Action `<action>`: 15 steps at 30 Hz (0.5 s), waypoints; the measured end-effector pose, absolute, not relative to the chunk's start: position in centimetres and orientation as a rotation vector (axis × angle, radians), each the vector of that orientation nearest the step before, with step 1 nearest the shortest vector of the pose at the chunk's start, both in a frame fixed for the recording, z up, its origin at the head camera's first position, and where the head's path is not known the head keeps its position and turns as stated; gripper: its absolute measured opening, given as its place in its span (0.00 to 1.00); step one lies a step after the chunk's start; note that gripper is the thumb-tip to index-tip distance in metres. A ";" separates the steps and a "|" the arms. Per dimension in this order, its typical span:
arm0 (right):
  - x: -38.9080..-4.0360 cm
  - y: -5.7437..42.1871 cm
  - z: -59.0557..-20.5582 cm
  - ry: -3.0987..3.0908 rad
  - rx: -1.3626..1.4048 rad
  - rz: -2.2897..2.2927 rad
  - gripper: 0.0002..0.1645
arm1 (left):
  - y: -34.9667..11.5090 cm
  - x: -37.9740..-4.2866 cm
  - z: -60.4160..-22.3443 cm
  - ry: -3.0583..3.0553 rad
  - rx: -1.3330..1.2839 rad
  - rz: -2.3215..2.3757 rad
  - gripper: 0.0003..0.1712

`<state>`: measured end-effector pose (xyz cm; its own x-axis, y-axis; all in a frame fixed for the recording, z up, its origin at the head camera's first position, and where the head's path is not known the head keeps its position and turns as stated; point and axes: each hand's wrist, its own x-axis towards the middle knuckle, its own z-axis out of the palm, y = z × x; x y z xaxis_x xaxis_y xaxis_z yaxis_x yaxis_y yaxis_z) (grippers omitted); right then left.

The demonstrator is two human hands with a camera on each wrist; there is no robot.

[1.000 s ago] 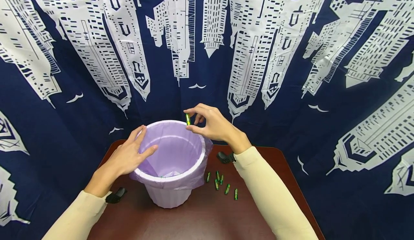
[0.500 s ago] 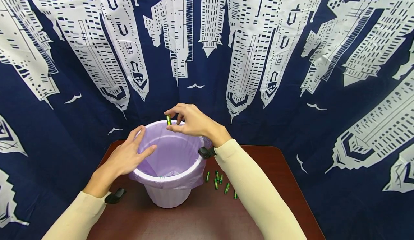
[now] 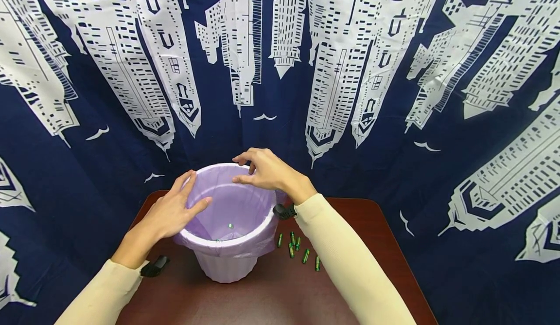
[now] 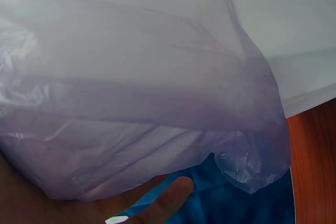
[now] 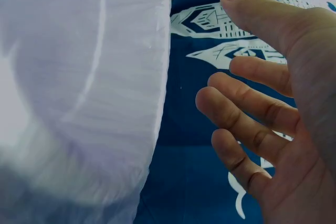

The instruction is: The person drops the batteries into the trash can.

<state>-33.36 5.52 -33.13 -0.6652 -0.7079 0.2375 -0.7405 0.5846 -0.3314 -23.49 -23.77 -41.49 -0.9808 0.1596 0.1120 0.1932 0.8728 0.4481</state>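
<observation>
A pale purple bin [image 3: 225, 266] with a thin plastic liner [image 3: 258, 247] stands on the table. My left hand [image 3: 168, 213] rests on its left rim, fingers straight and thumb over the opening. In the left wrist view, liner [image 4: 131, 103] covers part of that hand, with one finger [image 4: 168, 198] showing below. Above the far right rim is my right hand [image 3: 271, 171], fingers spread and holding nothing; the right wrist view shows that hand [image 5: 283, 145] beside the bin wall [image 5: 126, 77]. Inside the bin a small battery [image 3: 230, 225] shows end-on; whether it touches the bottom I cannot tell.
Several green batteries [image 3: 306, 256] lie on the brown table [image 3: 210, 305] to the right of the bin, near the right forearm. Behind the table hangs a dark blue curtain [image 3: 280, 130] with white city buildings on it.
My right hand moved left over the bin with a pinched battery, then let it go, and its fingers have parted. A battery now shows inside the bin. The left hand stayed on the rim.
</observation>
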 end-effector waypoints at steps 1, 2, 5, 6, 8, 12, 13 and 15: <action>-33.4 5.8 -33.2 -2.723 1.245 0.636 0.35 | -23.8 -23.5 -41.5 -2.971 -0.281 -0.720 0.63; -33.4 6.0 -33.3 -2.722 1.243 0.648 0.35 | -23.8 -23.5 -41.5 -2.971 -0.281 -0.720 0.63; -33.3 6.7 -33.5 -2.707 1.244 0.670 0.33 | -23.8 -23.5 -41.5 -2.970 -0.280 -0.722 0.63; -33.3 7.0 -33.6 -2.699 1.243 0.677 0.33 | -23.8 -23.5 -41.5 -2.969 -0.279 -0.726 0.63; -33.2 7.5 -33.8 -2.680 1.242 0.682 0.32 | -23.8 -23.5 -41.5 -2.966 -0.281 -0.731 0.63; -32.9 8.6 -34.2 -2.644 1.241 0.704 0.30 | -23.8 -23.4 -41.5 -2.961 -0.285 -0.730 0.63; -32.9 8.9 -34.3 -2.633 1.243 0.716 0.29 | -23.8 -23.5 -41.5 -2.957 -0.287 -0.729 0.62; -32.7 9.5 -34.5 -2.608 1.243 0.749 0.29 | -23.7 -23.6 -41.5 -2.949 -0.290 -0.723 0.62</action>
